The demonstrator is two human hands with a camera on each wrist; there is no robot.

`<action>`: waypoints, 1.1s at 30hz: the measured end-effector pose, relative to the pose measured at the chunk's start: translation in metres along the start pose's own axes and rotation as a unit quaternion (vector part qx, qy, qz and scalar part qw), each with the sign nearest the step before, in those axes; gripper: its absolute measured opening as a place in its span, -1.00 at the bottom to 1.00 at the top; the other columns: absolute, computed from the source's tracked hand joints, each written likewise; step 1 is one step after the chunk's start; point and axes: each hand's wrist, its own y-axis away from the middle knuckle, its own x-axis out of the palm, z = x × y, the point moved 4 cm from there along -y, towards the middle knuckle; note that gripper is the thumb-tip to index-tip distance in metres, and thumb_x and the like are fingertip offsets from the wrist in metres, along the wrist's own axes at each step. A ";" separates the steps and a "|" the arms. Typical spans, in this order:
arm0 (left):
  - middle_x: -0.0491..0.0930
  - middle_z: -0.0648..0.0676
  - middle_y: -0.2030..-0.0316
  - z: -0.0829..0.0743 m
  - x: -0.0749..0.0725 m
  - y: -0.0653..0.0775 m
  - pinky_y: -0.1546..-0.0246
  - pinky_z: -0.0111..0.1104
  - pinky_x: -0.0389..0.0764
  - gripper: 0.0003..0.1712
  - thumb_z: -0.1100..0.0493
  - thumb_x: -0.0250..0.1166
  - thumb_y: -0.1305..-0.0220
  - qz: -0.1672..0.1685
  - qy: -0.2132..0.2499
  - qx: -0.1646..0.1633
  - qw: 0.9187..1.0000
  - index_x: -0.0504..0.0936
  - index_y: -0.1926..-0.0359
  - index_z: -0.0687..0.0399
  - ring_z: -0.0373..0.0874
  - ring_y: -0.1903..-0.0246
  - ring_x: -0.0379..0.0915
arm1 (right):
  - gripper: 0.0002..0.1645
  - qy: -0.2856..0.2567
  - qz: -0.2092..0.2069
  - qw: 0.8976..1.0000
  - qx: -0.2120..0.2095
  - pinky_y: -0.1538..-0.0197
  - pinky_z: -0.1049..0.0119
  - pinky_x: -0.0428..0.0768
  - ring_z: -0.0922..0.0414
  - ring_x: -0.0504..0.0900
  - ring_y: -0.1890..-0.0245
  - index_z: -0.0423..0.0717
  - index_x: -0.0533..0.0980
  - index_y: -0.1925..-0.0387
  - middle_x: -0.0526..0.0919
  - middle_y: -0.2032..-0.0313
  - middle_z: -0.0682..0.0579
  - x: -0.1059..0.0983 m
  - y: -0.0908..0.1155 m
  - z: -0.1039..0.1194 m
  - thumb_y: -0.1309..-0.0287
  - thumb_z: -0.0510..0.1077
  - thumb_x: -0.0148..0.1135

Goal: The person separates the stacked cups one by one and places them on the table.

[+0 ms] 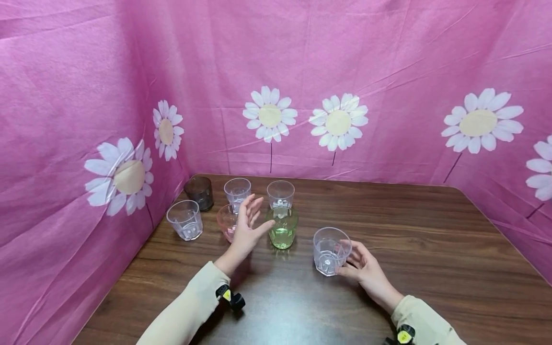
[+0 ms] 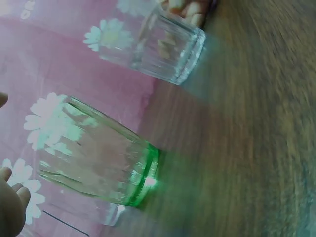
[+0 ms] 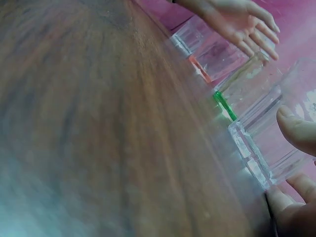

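Note:
My right hand [image 1: 365,269] grips a clear tumbler [image 1: 327,249] from its right side, thumb and fingers around the lower part. The tumbler is upright and low over the wood; I cannot tell whether its base touches. To its left stands a green tumbler [image 1: 282,232], large in the left wrist view. My left hand [image 1: 245,235] hovers between the green tumbler and a pink tumbler [image 1: 225,221], fingers spread and holding nothing. That hand partly hides the pink one. In the right wrist view, my right thumb [image 3: 296,131] lies against the clear wall.
Behind the coloured tumblers stand two clear tumblers, one on the left [image 1: 237,187] and one on the right [image 1: 281,190]. Farther left are another clear tumbler [image 1: 185,221] and a dark smoky one [image 1: 200,194]. Pink flowered cloth [image 1: 388,57] borders the brown wooden table [image 1: 409,220].

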 end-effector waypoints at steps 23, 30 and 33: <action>0.26 0.52 -0.31 -0.027 -0.021 0.022 -0.32 -0.33 0.35 -0.17 0.56 0.14 -0.15 -0.013 0.044 -0.022 0.999 -0.04 -0.39 0.49 -0.21 -0.27 0.33 | -0.23 0.012 -0.026 1.000 -0.013 0.00 0.40 0.64 0.23 0.64 0.01 -0.46 0.26 -0.22 0.65 -0.05 -0.07 -0.008 -0.057 0.021 0.07 -0.59 0.34; 0.24 0.54 -0.31 -0.026 -0.024 0.029 -0.28 -0.37 0.40 -0.18 0.53 0.11 -0.19 -0.015 0.057 -0.039 0.998 -0.07 -0.40 0.50 -0.26 -0.23 0.37 | -0.21 0.011 -0.045 0.999 -0.007 -0.06 0.43 0.61 0.25 0.63 0.05 -0.50 0.22 -0.23 0.65 0.01 0.00 -0.009 -0.074 0.019 0.08 -0.61 0.32; 0.23 0.55 -0.31 -0.025 -0.023 0.033 -0.27 -0.35 0.42 -0.18 0.52 0.12 -0.19 -0.016 0.057 -0.052 0.997 -0.07 -0.40 0.50 -0.24 -0.22 0.38 | -0.22 0.011 -0.053 0.999 -0.007 -0.04 0.43 0.61 0.27 0.63 0.06 -0.48 0.23 -0.21 0.65 0.04 0.09 -0.011 -0.081 0.017 0.08 -0.61 0.32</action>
